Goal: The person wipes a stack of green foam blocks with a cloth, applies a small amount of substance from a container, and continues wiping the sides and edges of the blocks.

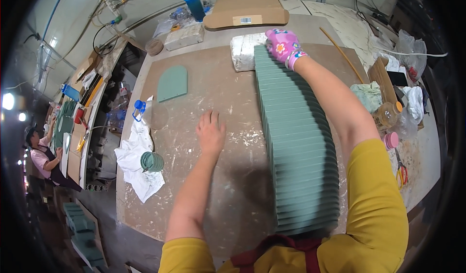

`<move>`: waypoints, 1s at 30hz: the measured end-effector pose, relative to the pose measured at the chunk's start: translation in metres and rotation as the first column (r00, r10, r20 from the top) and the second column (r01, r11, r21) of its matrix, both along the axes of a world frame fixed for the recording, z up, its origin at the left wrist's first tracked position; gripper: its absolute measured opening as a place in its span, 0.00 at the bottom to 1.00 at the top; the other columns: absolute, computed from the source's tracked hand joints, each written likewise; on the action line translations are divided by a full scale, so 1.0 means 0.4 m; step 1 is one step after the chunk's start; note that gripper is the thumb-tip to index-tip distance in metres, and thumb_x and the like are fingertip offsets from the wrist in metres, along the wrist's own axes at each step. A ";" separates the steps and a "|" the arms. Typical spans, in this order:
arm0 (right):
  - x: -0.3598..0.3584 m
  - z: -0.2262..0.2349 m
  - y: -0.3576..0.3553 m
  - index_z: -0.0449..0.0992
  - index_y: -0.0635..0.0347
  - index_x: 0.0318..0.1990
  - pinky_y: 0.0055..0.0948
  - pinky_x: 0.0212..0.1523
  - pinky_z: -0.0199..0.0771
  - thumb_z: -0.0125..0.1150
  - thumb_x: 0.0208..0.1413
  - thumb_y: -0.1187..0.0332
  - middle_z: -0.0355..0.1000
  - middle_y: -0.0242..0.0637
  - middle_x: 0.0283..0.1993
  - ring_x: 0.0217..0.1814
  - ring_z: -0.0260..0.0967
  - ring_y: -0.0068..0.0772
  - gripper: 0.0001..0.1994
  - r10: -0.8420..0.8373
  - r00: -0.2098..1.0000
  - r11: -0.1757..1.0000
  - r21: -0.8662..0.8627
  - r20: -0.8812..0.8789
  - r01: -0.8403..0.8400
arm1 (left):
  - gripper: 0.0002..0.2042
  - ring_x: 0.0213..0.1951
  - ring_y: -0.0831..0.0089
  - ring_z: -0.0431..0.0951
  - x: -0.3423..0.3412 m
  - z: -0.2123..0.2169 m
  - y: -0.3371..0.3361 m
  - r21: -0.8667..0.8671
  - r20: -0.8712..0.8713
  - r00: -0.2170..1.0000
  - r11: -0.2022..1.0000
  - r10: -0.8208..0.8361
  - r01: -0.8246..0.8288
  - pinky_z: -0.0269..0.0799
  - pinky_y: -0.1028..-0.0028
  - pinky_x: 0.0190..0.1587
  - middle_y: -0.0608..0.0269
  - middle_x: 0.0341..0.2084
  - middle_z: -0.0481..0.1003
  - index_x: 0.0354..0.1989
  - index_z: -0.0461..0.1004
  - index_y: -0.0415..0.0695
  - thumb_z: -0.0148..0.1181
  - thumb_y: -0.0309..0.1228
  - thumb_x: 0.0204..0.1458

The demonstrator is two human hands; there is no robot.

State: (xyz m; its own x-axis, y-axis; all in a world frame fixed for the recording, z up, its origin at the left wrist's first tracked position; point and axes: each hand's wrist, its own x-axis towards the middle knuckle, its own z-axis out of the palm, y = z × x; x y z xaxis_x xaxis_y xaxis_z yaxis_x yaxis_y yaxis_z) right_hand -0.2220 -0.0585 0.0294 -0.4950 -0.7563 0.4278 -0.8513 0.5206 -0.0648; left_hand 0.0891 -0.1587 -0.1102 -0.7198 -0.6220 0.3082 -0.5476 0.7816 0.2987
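Note:
A long row of thin green slabs (298, 142), packed face to face, runs from near my body to the far side of the brown work board (218, 88). At the row's far end is my right hand (283, 45), in a pink flowered glove, its fingers curled over the last slabs. What lies under those fingers is partly hidden. My bare left hand (211, 132) rests on the board left of the row, fingers spread, holding nothing. Farther left lies a single green slab with a rounded end (173, 82). A white wrapped block (242, 54) touches the row's far end.
On the left, a white cloth (138, 163) lies by a small stack of green rings (152, 162) and a clear bottle with a blue cap (140, 107). A cardboard box (246, 9) stands behind. Scissors (401, 171) and a wooden stick (342, 53) lie right. A co-worker (43, 154) works far left.

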 end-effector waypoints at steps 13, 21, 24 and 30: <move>0.009 -0.017 -0.049 0.76 0.59 0.32 0.44 0.39 0.74 0.57 0.49 0.66 0.75 0.48 0.35 0.38 0.75 0.48 0.07 0.147 0.988 0.985 -0.082 -0.055 -0.151 | 0.20 0.60 0.59 0.61 0.008 0.003 -0.007 0.022 -0.007 1.000 1.000 0.011 -0.011 0.54 0.57 0.60 0.57 0.57 0.64 0.55 0.68 0.46 0.54 0.39 0.55; 0.090 -0.011 -0.104 0.78 0.56 0.33 0.42 0.40 0.75 0.54 0.47 0.72 0.76 0.47 0.34 0.39 0.76 0.47 0.07 0.108 0.990 0.992 -0.061 -0.094 -0.114 | 0.20 0.61 0.59 0.61 0.024 -0.026 -0.020 0.022 -0.035 0.999 1.000 0.004 -0.003 0.53 0.56 0.60 0.57 0.57 0.64 0.54 0.68 0.46 0.54 0.38 0.54; -0.016 -0.014 -0.040 0.77 0.55 0.31 0.41 0.39 0.75 0.57 0.44 0.72 0.76 0.47 0.32 0.37 0.76 0.47 0.06 -0.085 0.995 0.993 -0.091 -0.050 0.081 | 0.20 0.60 0.58 0.61 0.003 -0.007 -0.010 0.021 -0.030 0.999 1.000 -0.021 0.022 0.53 0.56 0.60 0.56 0.57 0.64 0.55 0.67 0.46 0.53 0.38 0.55; 0.069 -0.033 -0.023 0.76 0.57 0.31 0.42 0.41 0.75 0.53 0.46 0.70 0.75 0.48 0.31 0.37 0.75 0.48 0.07 0.069 0.996 0.991 -0.110 -0.061 -0.075 | 0.19 0.59 0.57 0.63 0.005 0.000 -0.006 0.037 -0.001 1.000 0.999 -0.010 0.010 0.54 0.57 0.61 0.55 0.57 0.64 0.55 0.67 0.45 0.52 0.38 0.56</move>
State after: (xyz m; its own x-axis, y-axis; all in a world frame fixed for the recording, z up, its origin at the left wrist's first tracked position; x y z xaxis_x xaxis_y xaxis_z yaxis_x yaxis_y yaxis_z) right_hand -0.1944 -0.0677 0.0163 -0.4134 -0.7348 0.5377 -0.8904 0.4498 -0.0699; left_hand 0.0911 -0.1612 -0.1102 -0.7255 -0.6260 0.2860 -0.5398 0.7753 0.3279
